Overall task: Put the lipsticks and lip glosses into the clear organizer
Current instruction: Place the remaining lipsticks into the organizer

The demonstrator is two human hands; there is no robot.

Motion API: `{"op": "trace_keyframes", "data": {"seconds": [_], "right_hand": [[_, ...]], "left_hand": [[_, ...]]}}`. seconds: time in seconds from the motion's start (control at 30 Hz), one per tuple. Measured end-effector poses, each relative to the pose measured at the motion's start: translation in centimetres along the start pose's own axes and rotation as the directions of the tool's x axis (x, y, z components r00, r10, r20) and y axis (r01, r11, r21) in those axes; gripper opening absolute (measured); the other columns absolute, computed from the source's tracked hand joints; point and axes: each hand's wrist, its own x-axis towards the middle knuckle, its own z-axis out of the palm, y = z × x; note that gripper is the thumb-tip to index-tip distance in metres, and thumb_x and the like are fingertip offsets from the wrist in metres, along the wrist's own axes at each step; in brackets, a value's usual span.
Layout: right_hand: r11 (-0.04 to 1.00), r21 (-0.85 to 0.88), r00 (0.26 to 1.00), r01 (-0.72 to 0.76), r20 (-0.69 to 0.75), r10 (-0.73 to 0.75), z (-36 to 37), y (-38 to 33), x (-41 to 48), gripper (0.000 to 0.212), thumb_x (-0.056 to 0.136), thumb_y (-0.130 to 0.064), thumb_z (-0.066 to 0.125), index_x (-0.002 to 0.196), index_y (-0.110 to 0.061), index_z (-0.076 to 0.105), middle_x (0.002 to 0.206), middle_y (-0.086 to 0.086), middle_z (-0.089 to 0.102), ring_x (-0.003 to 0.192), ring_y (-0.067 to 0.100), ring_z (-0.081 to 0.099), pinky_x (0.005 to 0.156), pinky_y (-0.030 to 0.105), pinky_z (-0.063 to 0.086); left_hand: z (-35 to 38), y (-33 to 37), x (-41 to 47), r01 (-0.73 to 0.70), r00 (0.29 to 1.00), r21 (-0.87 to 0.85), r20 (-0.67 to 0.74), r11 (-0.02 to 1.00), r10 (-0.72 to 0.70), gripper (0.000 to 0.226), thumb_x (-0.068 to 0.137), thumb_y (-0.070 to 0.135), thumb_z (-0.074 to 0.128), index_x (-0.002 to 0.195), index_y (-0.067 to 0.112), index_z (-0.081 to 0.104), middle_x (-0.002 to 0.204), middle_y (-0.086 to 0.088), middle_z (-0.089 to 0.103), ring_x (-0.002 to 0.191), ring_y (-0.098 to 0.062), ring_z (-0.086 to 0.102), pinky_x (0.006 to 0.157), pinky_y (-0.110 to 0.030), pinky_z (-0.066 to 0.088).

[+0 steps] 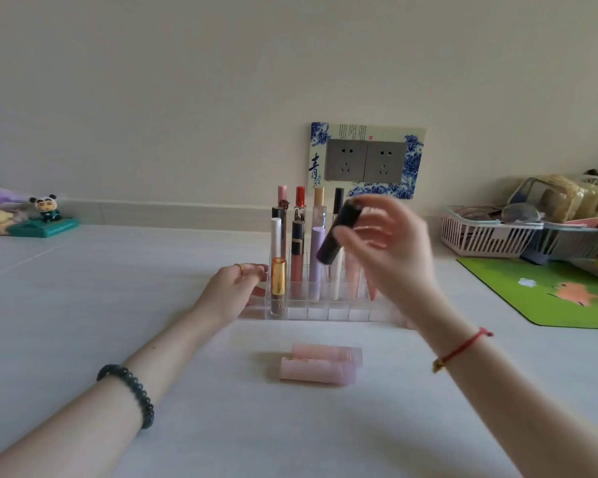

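Observation:
A clear organizer (pixel 325 312) stands on the white table near the wall, with several lipsticks and lip glosses upright in its back slots. A gold-capped tube (pixel 278 282) stands in the front left slot. My left hand (pixel 233 288) rests against the organizer's left end, fingers curled on its side wall. My right hand (pixel 390 250) is raised above the organizer's right half and holds a dark purple lipstick tube (pixel 337 232), tilted, blurred by motion. Two pink lipstick tubes (pixel 320 363) lie side by side on the table in front of the organizer.
A white wire basket (pixel 487 236) with glasses and pouches sits at the right by the wall. A green mat (pixel 549 291) lies in front of it. Small toy figures (pixel 45 212) stand at the far left. A wall socket (pixel 365 160) is behind the organizer.

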Motion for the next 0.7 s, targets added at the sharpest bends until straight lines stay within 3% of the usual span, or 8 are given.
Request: {"op": "trace_keyframes", "data": {"seconds": [0.2,0.43,0.6,0.7], "right_hand": [[0.995,-0.095,0.999,0.011,0.046,-0.006,3.8,2.5,-0.7,0.032,0.075,-0.005,0.069,0.104,-0.014,0.058,0.08,-0.011,0.063,0.075,0.004,0.065,0.067,0.017,0.056],[0.993,-0.114,0.998,-0.018,0.05,0.024,4.5,3.6,-1.1,0.035,0.075,-0.006,0.068,0.106,-0.017,0.057,0.078,-0.007,0.063,0.073,0.006,0.064,0.065,0.012,0.053],[0.989,-0.15,0.996,-0.014,0.083,0.027,4.9,4.3,-1.4,0.033,0.075,-0.008,0.069,0.104,-0.018,0.055,0.082,0.004,0.067,0.075,0.014,0.065,0.07,0.02,0.056],[0.983,-0.182,0.994,-0.011,0.107,0.031,5.1,4.5,-1.6,0.034,0.074,-0.009,0.07,0.104,-0.016,0.056,0.078,0.0,0.065,0.073,0.012,0.064,0.073,0.023,0.055]], "left_hand": [[0.0,0.1,0.1,-0.008,1.0,0.003,0.017,1.0,0.008,0.029,0.094,0.026,0.042,0.11,0.011,0.062,0.109,-0.007,0.066,0.1,-0.027,0.062,0.085,-0.039,0.05],[0.1,0.2,0.1,0.012,1.0,-0.025,0.003,1.0,-0.012,0.027,0.094,0.025,0.043,0.106,0.011,0.062,0.103,-0.003,0.064,0.097,-0.028,0.062,0.084,-0.038,0.05],[0.2,0.4,-0.1,-0.001,1.0,-0.026,0.0,1.0,0.001,0.026,0.094,0.023,0.042,0.106,0.012,0.062,0.098,0.0,0.063,0.095,-0.024,0.061,0.08,-0.033,0.05],[0.2,0.4,0.0,-0.006,1.0,-0.03,0.0,1.0,0.006,0.023,0.094,0.023,0.042,0.101,0.014,0.062,0.097,-0.001,0.062,0.09,-0.023,0.061,0.08,-0.035,0.05]]}}
